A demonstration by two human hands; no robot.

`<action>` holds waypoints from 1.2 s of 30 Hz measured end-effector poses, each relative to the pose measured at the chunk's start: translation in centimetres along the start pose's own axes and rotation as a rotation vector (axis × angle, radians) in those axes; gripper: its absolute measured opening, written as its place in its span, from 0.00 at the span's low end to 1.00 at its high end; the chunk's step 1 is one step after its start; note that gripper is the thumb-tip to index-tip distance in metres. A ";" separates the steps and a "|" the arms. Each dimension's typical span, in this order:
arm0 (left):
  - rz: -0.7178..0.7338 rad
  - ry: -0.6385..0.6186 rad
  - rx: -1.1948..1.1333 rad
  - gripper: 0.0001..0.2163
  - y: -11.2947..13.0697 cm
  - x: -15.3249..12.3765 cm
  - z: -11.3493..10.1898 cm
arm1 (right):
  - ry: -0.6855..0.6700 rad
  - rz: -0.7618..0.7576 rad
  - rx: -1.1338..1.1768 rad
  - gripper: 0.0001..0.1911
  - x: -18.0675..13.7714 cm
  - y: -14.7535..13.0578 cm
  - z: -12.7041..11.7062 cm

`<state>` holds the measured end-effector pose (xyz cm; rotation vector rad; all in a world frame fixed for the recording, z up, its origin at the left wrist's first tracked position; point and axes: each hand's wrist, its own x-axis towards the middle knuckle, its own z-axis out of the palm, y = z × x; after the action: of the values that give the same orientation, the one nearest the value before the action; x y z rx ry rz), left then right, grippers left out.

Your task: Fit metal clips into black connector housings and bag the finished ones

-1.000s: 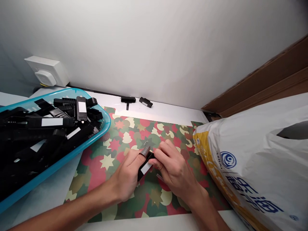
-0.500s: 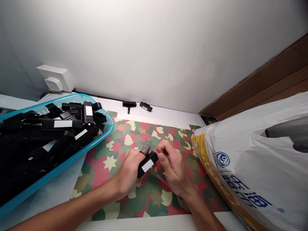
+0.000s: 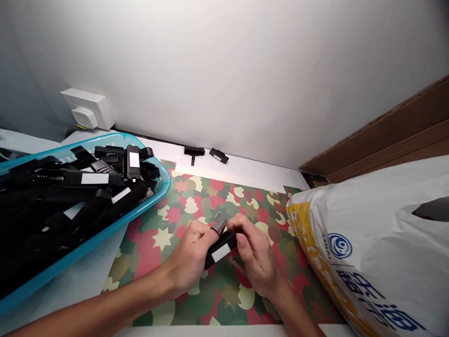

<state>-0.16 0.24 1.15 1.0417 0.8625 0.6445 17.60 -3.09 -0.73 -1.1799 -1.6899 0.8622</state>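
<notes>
From here I see the left hand (image 3: 191,256) gripping a black case (image 3: 221,251), long axis toward two o'clock; the right hand (image 3: 255,255) sits half-curled by that end, its hold unclear.

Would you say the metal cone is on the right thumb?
No, the metal cone is at the left thumb; the right thumb is bare.

Basket (image 3: 87,245) blocks left; bag (image 3: 379,215) blocks right; mostly open mat (image 3: 242,193) beyond the hands (image 3: 191,257) (image 3: 258,257).
</notes>
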 end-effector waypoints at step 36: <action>0.019 -0.077 -0.178 0.31 -1.6 0.2 -0.2 | -0.078 0.119 0.526 0.20 -0.4 -1.6 1.5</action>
<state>-0.09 -0.09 -0.41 0.9089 0.7157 0.6797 15.78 -4.06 0.00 -0.8952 -1.3401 1.3424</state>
